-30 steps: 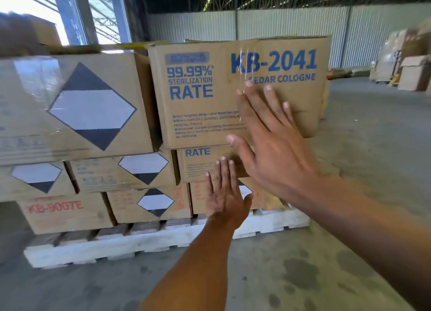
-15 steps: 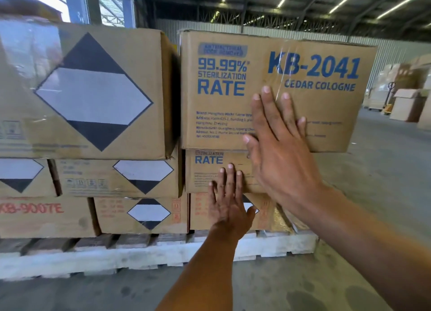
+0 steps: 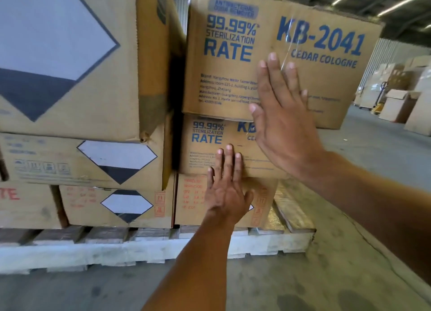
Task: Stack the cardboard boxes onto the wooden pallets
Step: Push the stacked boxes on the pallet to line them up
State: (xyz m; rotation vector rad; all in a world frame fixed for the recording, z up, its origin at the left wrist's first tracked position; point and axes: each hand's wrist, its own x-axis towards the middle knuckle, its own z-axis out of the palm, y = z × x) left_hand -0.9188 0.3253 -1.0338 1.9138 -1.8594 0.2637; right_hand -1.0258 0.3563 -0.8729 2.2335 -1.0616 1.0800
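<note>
Flat, outstretched and gripping nothing, our right hand (image 3: 279, 124) presses the front of the top brown corrugated cardboard box printed KB-2041 in blue (image 3: 331, 86). Our left hand (image 3: 227, 191) lies equally flat against the smaller matching blue-printed carton (image 3: 205, 154) beneath it. From 9 to 4 o'clock runs the rough, white-painted wooden pallet (image 3: 140, 250) bearing the stack. At 10 o'clock rises a big tan box with a grey-and-black diamond label (image 3: 130, 96), its lower corner torn. Over the past second we have closed in with both hands unmoved, and the top box still overhangs at 3 o'clock; we judge it stacked, not yet squared. Clear tape (image 3: 286, 42) glints down its matte face.
</note>
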